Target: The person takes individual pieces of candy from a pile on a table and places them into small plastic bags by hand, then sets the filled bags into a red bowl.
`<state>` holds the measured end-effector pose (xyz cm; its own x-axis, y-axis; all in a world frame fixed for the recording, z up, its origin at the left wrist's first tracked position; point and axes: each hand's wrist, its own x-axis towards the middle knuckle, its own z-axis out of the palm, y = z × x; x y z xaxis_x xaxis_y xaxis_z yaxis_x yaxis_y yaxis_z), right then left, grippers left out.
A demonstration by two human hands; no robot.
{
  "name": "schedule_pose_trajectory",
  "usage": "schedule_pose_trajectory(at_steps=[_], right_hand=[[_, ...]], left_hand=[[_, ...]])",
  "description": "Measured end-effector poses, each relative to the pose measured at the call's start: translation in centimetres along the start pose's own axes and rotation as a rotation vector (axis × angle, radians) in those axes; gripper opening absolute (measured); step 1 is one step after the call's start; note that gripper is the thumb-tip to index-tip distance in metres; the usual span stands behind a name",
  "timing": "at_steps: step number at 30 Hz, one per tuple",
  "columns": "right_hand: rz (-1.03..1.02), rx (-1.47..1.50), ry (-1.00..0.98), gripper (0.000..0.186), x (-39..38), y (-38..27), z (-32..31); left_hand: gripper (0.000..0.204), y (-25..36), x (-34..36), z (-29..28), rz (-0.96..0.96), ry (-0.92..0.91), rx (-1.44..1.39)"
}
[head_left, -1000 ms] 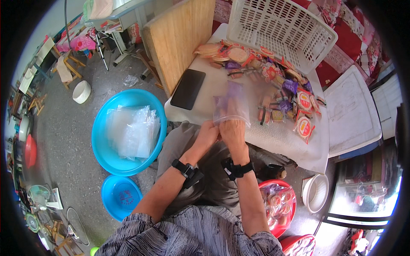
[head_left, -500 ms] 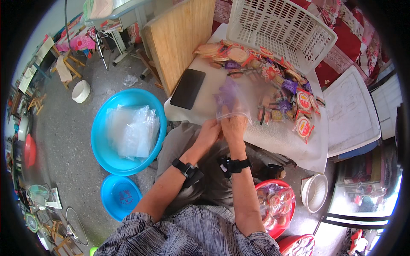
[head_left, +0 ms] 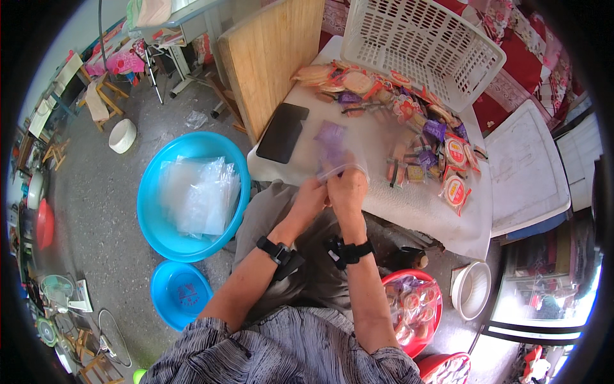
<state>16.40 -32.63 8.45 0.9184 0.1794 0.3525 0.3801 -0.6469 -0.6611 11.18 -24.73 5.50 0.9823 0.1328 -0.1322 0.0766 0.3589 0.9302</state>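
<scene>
A clear plastic bag (head_left: 356,151) lies over the near edge of the white table, with a purple packet (head_left: 330,136) inside its far end. My left hand (head_left: 311,197) is closed in a pinch at the bag's near, open end. Beside it, my right hand (head_left: 348,191) is at the bag's mouth, fingers bent and its fingertips partly behind the film. Just beyond and to the right spreads a pile of wrapped snacks: round red-and-white packets (head_left: 455,192), purple packets (head_left: 433,130), small square biscuits (head_left: 415,174) and pale round crackers (head_left: 358,81).
A white plastic crate (head_left: 422,51) tips over the pile's back. A wooden board (head_left: 272,64) stands left of the table (head_left: 384,217), near a dark flat slab (head_left: 281,134). On the floor, a blue basin (head_left: 150,221) holds clear bags; a red basin (head_left: 437,320) holds filled ones.
My right hand has drawn back slightly toward me at the bag's mouth. The purple packet now lies flatter at the bag's far end.
</scene>
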Motion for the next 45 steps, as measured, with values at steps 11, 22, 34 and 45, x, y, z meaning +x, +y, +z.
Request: schedule_pose_trajectory(at_steps=[11,22,34,45], right_hand=[[0.279,0.386,0.045,0.022,-2.2,0.4,-1.9],[-0.354,-0.302,0.136,0.016,-3.1,-1.1,-1.0],[-0.362,-0.257,0.178,0.028,0.4,0.2,1.1],[-0.276,0.105,-0.028,0.042,0.5,0.2,0.3]], left_hand=[[0.025,-0.1,-0.2,0.0,0.023,0.036,0.023],[0.016,-0.8,-0.4,0.7,0.217,0.147,-0.089],[0.017,0.4,-0.3,0.1,-0.034,0.123,-0.087],[0.021,0.4,-0.2,0.7,-0.029,0.171,-0.125]])
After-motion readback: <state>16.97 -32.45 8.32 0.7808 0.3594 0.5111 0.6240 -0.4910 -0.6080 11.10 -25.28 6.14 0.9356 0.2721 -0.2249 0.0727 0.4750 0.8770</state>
